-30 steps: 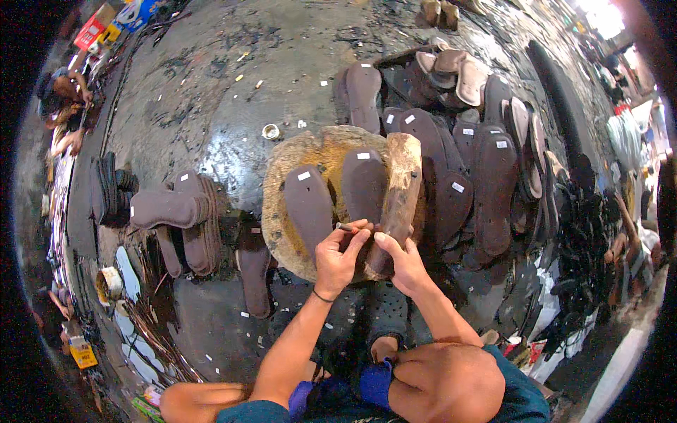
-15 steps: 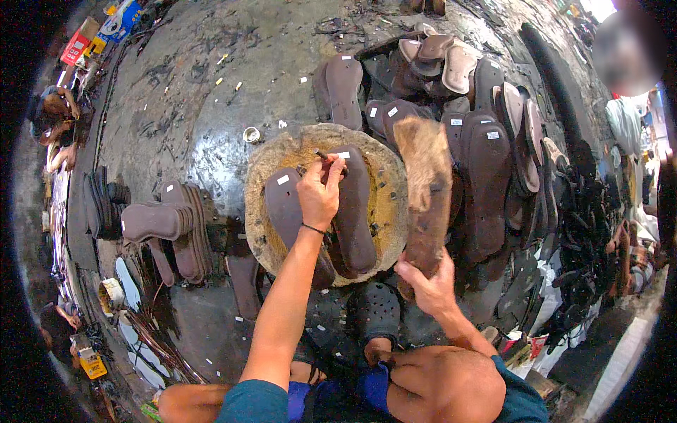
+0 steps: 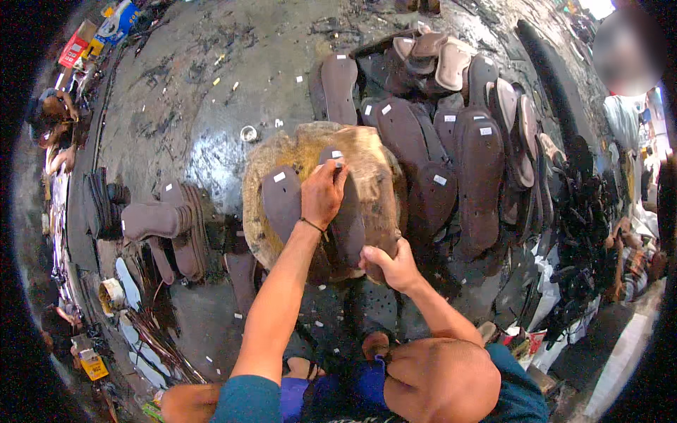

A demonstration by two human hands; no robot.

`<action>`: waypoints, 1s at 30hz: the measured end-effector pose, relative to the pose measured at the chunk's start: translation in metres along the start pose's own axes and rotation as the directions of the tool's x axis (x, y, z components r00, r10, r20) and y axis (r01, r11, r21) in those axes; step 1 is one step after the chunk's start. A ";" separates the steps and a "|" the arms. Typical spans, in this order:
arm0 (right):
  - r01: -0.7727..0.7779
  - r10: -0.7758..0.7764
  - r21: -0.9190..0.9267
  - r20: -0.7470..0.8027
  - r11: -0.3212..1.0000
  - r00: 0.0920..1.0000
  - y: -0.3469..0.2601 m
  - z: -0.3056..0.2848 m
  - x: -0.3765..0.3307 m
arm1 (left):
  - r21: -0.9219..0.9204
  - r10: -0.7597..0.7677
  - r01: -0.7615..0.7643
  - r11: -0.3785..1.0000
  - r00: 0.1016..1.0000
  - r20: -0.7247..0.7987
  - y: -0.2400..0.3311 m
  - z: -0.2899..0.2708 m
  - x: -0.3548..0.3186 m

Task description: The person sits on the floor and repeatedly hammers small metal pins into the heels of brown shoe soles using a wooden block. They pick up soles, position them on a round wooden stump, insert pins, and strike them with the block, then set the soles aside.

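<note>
Two brown shoe soles lie side by side on a round wooden chopping block (image 3: 252,211), each with a white sticker near its top end. My left hand (image 3: 323,196) is closed in a pinch around a short dark punch (image 3: 339,165), held over the top of the right sole (image 3: 347,229). The left sole (image 3: 280,206) shows a small hole under its sticker. In my right hand (image 3: 395,266), wrapped round the lower end, is a thick wooden mallet (image 3: 374,187). Its blurred head is over the block's right side, close beside my left fingers. The punch's lower tip is hidden.
Many brown soles (image 3: 482,190) stand piled to the right and behind the block. Stacked soles (image 3: 185,233) are on the left, near a dark stack (image 3: 102,204). A small white ring-shaped object (image 3: 248,133) lies on the floor (image 3: 190,92). My knees are close below the block.
The mallet has swung left from beside the block to over it, my right hand moving with it. My left hand stays pinched at the right sole's top, slightly lower.
</note>
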State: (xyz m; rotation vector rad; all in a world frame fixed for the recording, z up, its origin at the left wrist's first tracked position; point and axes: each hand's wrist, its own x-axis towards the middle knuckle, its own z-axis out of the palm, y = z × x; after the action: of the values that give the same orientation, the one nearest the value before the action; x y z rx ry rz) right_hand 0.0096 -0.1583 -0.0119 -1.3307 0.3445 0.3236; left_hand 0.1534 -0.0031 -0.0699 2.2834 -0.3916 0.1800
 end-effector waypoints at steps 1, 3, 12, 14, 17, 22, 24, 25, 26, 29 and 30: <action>-0.058 0.059 0.023 -0.036 0.998 0.998 0.000 0.000 0.006 | -0.004 -0.066 0.066 0.998 0.998 -0.012 0.007 -0.006 0.013; -0.187 0.194 0.074 -0.108 0.980 0.975 0.002 0.001 0.011 | -0.110 -0.204 0.200 0.974 0.978 -0.034 0.012 -0.013 0.023; -0.138 0.134 -0.008 -0.173 0.990 0.976 0.003 0.019 -0.014 | -0.774 -0.620 0.454 0.441 0.778 0.102 0.017 -0.035 0.012; -0.114 0.101 -0.052 -0.200 0.992 0.975 0.006 0.010 -0.019 | -0.801 -0.563 0.378 0.464 0.824 0.063 0.030 -0.041 -0.007; -0.132 0.156 0.174 -0.136 0.976 0.978 0.015 -0.005 -0.039 | -0.683 -0.507 0.481 0.550 0.842 0.185 0.085 -0.052 -0.073; -0.111 0.111 0.006 -0.183 0.994 0.977 0.000 0.013 -0.036 | -0.751 -0.576 0.480 0.454 0.801 0.163 0.093 -0.044 -0.116; -0.100 0.090 -0.039 -0.207 0.994 0.974 -0.003 0.007 -0.040 | -0.901 -0.671 0.392 0.184 0.720 0.176 0.072 -0.055 -0.105; -0.103 0.101 0.003 -0.216 0.995 0.971 -0.003 0.004 -0.046 | -0.872 -0.671 0.397 0.286 0.733 0.114 0.063 -0.059 -0.105; -0.105 0.112 0.045 -0.227 0.993 0.967 -0.002 0.001 -0.053 | -0.841 -0.648 0.426 0.333 0.751 0.124 0.053 -0.062 -0.101; -0.031 0.028 -0.008 -0.243 0.999 0.970 0.016 -0.008 -0.073 | -0.800 -0.551 0.442 0.405 0.817 0.173 0.043 -0.054 -0.090; 0.005 -0.025 -0.074 -0.264 0.997 0.964 0.017 -0.009 -0.080 | -0.800 -0.506 0.436 0.413 0.840 0.197 0.044 -0.048 -0.087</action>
State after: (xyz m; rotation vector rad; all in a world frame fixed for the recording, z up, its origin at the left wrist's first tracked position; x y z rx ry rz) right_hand -0.0706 -0.1664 0.0055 -1.4511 0.5509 0.1455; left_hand 0.0566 0.0236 -0.0283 1.3267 0.2271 -0.1943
